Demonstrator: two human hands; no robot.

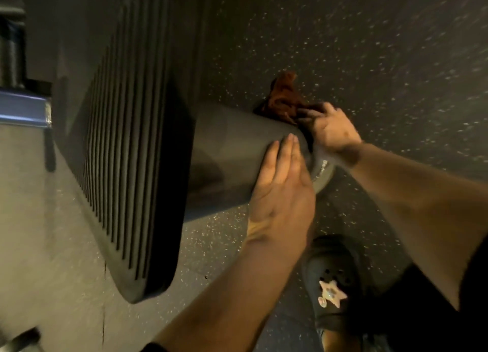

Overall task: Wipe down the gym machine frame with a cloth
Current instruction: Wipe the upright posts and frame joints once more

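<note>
A grey machine frame beam point(227, 150) runs from a ribbed black foot plate point(126, 166) toward me and ends in a rounded cap. My left hand point(282, 185) lies flat on the near end of the beam, fingers straight and together. My right hand point(330, 129) grips a reddish-brown cloth point(282, 98) against the far side of the beam's end. Part of the cloth sticks up beyond the beam over the floor.
Dark speckled rubber floor point(369, 47) surrounds the machine. My foot in a grey clog with a star charm point(332, 285) stands just below the beam's end. A blue metal bar point(23, 108) and a steel post point(12, 47) sit at the left edge.
</note>
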